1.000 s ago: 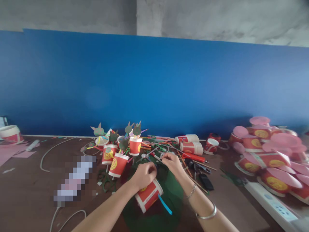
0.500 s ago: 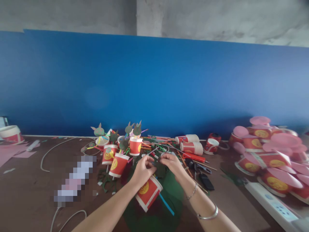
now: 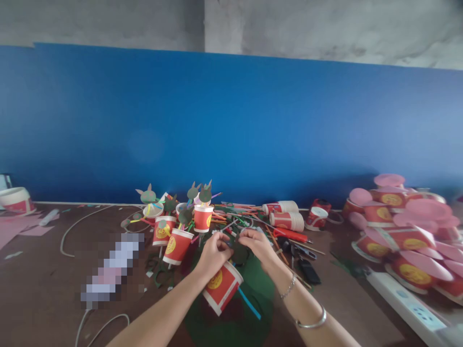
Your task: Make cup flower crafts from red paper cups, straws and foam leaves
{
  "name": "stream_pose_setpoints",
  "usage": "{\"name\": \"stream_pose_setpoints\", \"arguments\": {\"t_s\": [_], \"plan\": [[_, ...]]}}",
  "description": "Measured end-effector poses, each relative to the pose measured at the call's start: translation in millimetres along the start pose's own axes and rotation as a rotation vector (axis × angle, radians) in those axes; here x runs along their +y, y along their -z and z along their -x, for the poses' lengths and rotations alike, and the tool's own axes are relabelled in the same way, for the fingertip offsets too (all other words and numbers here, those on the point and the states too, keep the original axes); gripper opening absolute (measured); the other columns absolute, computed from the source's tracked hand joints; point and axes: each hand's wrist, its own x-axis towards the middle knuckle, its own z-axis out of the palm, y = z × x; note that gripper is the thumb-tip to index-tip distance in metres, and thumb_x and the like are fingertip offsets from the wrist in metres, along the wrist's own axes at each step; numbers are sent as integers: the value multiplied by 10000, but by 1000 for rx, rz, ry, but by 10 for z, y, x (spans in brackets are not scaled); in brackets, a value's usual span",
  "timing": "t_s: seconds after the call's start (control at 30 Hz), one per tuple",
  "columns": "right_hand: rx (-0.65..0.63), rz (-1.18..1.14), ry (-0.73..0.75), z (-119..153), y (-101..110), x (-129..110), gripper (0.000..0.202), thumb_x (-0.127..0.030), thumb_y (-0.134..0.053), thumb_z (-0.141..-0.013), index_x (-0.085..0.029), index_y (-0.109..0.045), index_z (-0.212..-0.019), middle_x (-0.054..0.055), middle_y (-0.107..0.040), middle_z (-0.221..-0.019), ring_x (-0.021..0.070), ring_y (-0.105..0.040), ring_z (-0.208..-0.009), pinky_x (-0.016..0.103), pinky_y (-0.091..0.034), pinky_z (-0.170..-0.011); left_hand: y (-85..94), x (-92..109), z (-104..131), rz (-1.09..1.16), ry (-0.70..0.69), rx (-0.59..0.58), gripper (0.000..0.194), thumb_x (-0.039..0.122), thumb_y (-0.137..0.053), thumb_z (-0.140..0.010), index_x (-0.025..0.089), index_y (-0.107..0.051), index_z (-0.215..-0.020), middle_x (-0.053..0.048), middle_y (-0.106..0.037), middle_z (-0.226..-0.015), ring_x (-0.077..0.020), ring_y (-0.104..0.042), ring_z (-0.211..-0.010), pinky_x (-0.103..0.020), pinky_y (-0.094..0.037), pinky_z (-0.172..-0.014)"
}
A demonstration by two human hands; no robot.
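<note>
My left hand (image 3: 214,254) is curled over a tilted red-and-white paper cup (image 3: 223,290), its thumb and fingers pinched together with a small dark bit at the tips. Opposite it, my right hand (image 3: 256,245) pinches too, and a small dark piece shows at its fingertips. What either hand holds is too small to name. A blue strip (image 3: 249,304) sticks out from the cup's open end. Between the hands lies a dark green paper shape (image 3: 243,255), above a larger green sheet (image 3: 263,289).
Decorated cups with animal-head cutouts (image 3: 179,246) stand at left. Behind lie colored sticks (image 3: 240,208), stacked cups (image 3: 286,221) and a red-handled tool (image 3: 292,236). Cups with pink paper discs (image 3: 412,267) crowd the right, by a white power strip (image 3: 407,303).
The fingertips of my right hand have shifted slightly, and a dark piece shows more plainly there. My left hand and the cup have barely moved.
</note>
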Motion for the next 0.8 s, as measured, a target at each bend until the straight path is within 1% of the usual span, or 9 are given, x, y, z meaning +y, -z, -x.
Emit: {"name": "stream_pose_setpoints", "arguments": {"t_s": [0.17,0.33,0.4,0.47,0.6,0.73,0.8], "plan": [[-18,-22,6,-14,6,21,98,-252,-608,-564,-156,-592,-578,-51,-500,-493,94,-415,-503,215,-292,-489,-1,-9,3,11,9,7,223,133,-607,-631,164,-487,-816,67,-534,-546,-80,-479,-485,-190,-351,-483],[-71,-93,32,-70,-9,136,232,-225,-687,-534,-147,-607,-737,-34,-593,-582,119,-526,-564,229,-380,-555,-14,22,15,21,39,34,228,125,-605,-624,166,-490,-817,74,-526,-521,-75,-466,-461,-183,-337,-461],[-87,-102,57,-81,-16,174,273,-217,-680,-545,-149,-590,-794,-41,-586,-570,113,-520,-535,228,-376,-538,-26,39,25,30,55,47,236,121,-608,-615,166,-493,-816,73,-528,-516,-77,-470,-456,-181,-336,-454],[-102,-91,77,-79,-22,195,292,-212,-658,-564,-155,-561,-834,-57,-562,-541,98,-483,-485,218,-346,-500,-37,54,36,35,70,52,245,119,-616,-603,162,-504,-816,69,-533,-517,-80,-477,-454,-181,-335,-449],[-131,-55,105,-62,-34,205,304,-196,-621,-589,-171,-508,-871,-83,-522,-512,82,-431,-452,204,-304,-469,-41,62,43,24,96,32,252,136,-632,-599,140,-552,-838,61,-531,-516,-80,-472,-449,-185,-323,-444],[-124,-7,129,-58,-46,214,310,-196,-628,-600,-182,-494,-879,-75,-557,-533,90,-461,-459,206,-320,-477,-19,16,21,-36,76,-18,202,183,-617,-639,113,-629,-829,40,-535,-522,-83,-464,-457,-199,-316,-453],[-102,51,134,-57,-45,211,284,-218,-631,-620,-180,-515,-876,-54,-595,-557,102,-490,-463,212,-331,-474,5,-14,0,-97,49,-15,206,200,-611,-649,110,-657,-829,32,-544,-530,-91,-471,-477,-208,-325,-472]]}}
